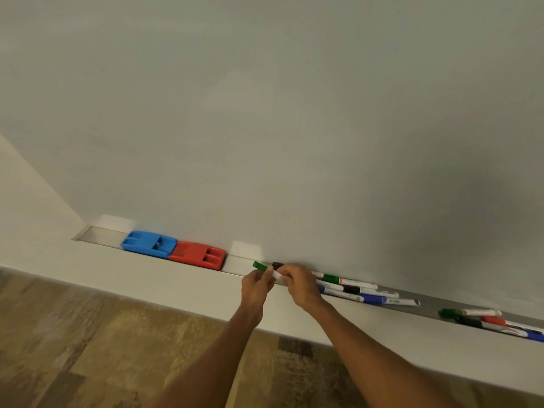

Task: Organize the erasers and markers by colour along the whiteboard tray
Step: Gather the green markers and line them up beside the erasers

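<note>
A: Where's the green marker (260,266)?
B: Mid-frame, just over the tray (103,234). The left hand (256,287) pinches it by the cap, and the right hand (298,285) has its fingers curled round the white barrel.
A: And the erasers?
B: The blue eraser (148,243) and red eraser (197,254) touch end to end in the tray, lower left. Loose markers (353,288) lie in it at right.

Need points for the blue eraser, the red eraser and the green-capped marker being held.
blue eraser (148,244): head view, middle of its top face.
red eraser (197,255): head view, middle of its top face.
green marker (259,266): head view, on its green cap.
</note>
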Demonstrator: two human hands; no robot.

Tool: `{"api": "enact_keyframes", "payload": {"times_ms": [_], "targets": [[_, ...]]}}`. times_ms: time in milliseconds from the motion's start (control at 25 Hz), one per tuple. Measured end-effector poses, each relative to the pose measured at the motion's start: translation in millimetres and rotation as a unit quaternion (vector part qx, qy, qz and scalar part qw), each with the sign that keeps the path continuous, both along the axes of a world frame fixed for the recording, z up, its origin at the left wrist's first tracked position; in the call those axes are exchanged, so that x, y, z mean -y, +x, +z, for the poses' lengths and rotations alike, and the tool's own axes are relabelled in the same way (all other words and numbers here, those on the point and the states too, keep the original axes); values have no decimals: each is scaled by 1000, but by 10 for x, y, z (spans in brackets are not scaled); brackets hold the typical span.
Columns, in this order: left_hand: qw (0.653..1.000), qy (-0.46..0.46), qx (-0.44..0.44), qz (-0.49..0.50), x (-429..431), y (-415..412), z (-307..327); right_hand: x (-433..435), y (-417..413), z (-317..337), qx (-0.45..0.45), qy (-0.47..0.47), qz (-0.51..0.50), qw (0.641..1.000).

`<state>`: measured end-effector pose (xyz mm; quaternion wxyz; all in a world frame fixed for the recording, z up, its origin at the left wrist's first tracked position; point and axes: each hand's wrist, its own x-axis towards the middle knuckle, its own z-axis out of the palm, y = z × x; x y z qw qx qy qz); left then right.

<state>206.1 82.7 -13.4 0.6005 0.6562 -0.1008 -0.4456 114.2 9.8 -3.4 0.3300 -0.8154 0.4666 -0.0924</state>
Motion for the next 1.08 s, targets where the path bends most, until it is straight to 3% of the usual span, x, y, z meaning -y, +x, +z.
{"api": "enact_keyframes", "payload": {"times_ms": [160,280,480,640,880,1080], "targets": [[980,-81,-161,79,118,-278,37,65,-236,77,50,32,65,996],[963,-102,-216,125,213,-477,20,167,-483,95,60,26,61,996],[954,-93,-234,165,306,-737,3,475,-1158,34,-47,-138,-50,988],[952,-94,-238,168,321,-895,9,605,-1649,-8,-165,-192,-22,967],[958,-77,-217,170,378,-1033,-4,648,-1903,-123,-209,-188,27,959],[965,-71,-200,156,408,-1097,-45,638,-2086,-160,-136,-183,-117,967]]}}
